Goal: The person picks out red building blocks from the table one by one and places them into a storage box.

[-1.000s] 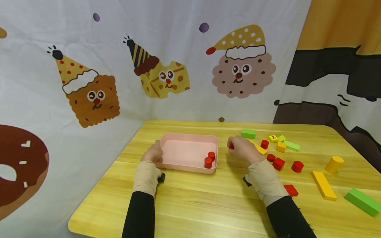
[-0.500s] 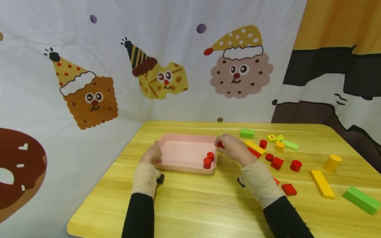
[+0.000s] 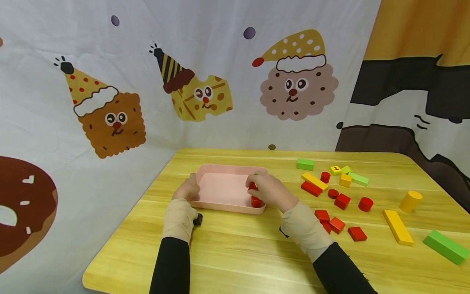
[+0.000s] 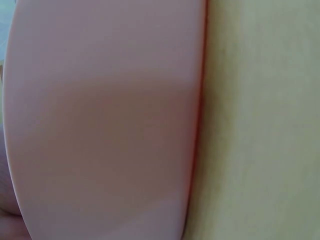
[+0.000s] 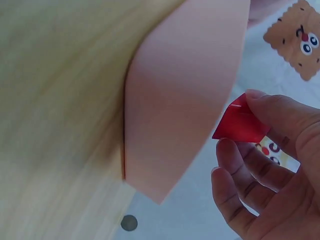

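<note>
In the head view a pink tray (image 3: 220,188) stands on the table. My left hand (image 3: 187,188) grips its left rim; the left wrist view shows the tray's outer wall (image 4: 110,125), with a bit of the hand past the rim. My right hand (image 3: 271,190) is over the tray's right end, pinching an angular red block (image 5: 241,122) between thumb and fingers, just above the rim in the right wrist view. A red cylinder (image 3: 256,202) sits in the tray below this hand. The hand and block cover the spot of a second red cylinder.
Right of the tray lie several red blocks (image 3: 337,224), a red cylinder (image 3: 365,204), a yellow plank (image 3: 397,227), a yellow cylinder (image 3: 411,201) and a green block (image 3: 446,246). Farther back are another green block (image 3: 305,164) and small yellow pieces. A printed cloth (image 3: 227,134) hangs behind the table.
My right hand has moved left from the table beside the tray to above its right end, carrying the red block. The left hand keeps its place on the rim.
</note>
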### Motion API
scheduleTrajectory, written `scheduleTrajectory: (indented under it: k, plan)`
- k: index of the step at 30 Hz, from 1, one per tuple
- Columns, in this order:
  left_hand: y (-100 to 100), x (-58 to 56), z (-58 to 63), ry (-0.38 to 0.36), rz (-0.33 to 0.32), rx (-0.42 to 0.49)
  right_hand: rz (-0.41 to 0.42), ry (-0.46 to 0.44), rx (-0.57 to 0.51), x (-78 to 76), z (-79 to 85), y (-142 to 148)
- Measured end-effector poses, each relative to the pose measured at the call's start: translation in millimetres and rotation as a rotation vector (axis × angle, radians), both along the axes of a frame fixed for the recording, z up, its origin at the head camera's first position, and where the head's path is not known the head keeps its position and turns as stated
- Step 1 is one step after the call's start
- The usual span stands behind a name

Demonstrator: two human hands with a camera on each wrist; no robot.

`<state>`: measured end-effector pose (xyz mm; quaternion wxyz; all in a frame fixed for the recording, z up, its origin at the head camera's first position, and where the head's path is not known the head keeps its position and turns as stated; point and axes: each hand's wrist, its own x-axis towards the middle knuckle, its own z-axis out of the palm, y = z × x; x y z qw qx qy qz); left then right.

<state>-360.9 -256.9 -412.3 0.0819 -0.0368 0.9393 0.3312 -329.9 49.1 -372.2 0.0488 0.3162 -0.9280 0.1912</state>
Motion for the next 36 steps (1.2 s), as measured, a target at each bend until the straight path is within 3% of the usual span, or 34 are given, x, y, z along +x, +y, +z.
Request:
scheduleTrajectory:
  k: [12, 20, 26, 36]
  plan:
    - [-0.3, 2.7, 0.7, 0.015, -0.009, -0.010, 0.085, 0.028, 0.006, 1.9, -18.1, -15.7]
    - [1.5, 2.9, 4.4, 0.027, -0.016, -0.049, 0.159, 0.102, 0.029, 3.4, -23.7, -18.0]
    - [-0.2, 3.6, 3.8, 0.030, -0.008, -0.051, 0.171, 0.065, 0.072, 4.7, -23.4, -19.2]
    - [0.3, 1.5, 5.7, 0.003, -0.006, -0.032, 0.165, -0.002, 0.059, -2.7, -26.0, -27.4]
